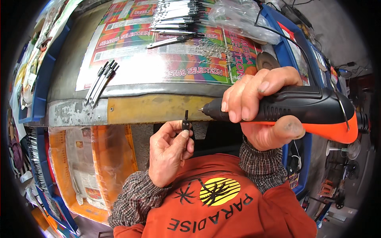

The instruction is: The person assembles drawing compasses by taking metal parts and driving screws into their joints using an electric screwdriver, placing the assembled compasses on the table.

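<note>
My left hand pinches a small black block between thumb and fingers, just off the front edge of the bench. Two small screw heads show on its face, and a thin black stem rises from it. Wrapped around a black and orange electric screwdriver, my right hand keeps the tool level, its bit pointing left. A short gap separates the bit tip from the block. Several slim black-and-silver rods lie on the bench beyond my left hand.
A printed sheet covers the bench, with a pile of similar rods and scattered small screws. Clear plastic bags lie at the back. Blue bins flank the bench; an orange crate stands below left. The screwdriver's cord trails at right.
</note>
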A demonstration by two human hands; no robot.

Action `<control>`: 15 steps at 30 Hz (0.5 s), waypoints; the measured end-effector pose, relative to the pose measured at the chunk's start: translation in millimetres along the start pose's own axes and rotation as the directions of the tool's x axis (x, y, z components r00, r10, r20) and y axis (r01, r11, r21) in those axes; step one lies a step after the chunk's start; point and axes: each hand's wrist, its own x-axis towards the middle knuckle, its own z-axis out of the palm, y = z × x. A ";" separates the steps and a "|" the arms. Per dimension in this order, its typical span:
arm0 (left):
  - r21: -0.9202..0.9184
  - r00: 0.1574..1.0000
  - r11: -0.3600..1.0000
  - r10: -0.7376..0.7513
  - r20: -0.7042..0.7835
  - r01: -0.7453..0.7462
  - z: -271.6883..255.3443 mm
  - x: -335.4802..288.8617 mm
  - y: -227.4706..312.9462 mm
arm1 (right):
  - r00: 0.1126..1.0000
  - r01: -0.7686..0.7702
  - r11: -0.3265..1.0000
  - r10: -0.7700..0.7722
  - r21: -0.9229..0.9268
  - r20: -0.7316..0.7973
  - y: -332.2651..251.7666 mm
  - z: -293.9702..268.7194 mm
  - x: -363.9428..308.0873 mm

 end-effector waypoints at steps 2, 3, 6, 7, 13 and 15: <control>-0.066 1.000 0.998 -0.020 -0.003 0.020 1.2 3.6 -3.7 | 1.000 0.005 1.000 -0.005 -0.001 0.016 1.3 -0.3 -0.8; -0.127 0.999 0.991 -0.041 -0.003 0.040 2.8 5.1 -5.0 | 0.999 0.014 1.000 -0.014 -0.002 0.029 1.8 -0.5 -1.0; -0.216 0.999 0.976 -0.039 -0.031 0.032 7.8 8.8 -5.5 | 0.999 0.015 1.000 -0.014 -0.012 0.030 3.1 0.0 -2.6; -0.249 0.998 0.968 -0.046 -0.030 0.037 8.4 9.5 -5.8 | 0.999 0.012 1.000 -0.012 -0.010 0.033 4.6 -1.9 -2.3; -0.180 0.997 0.984 -0.025 -0.074 0.011 12.2 10.9 -9.5 | 0.989 0.066 0.996 -0.073 0.057 0.130 10.4 -3.9 0.8; -0.182 0.996 0.983 -0.013 -0.093 -0.005 14.5 10.8 -9.7 | 0.988 0.052 0.997 -0.060 0.058 0.145 10.7 -3.5 -0.4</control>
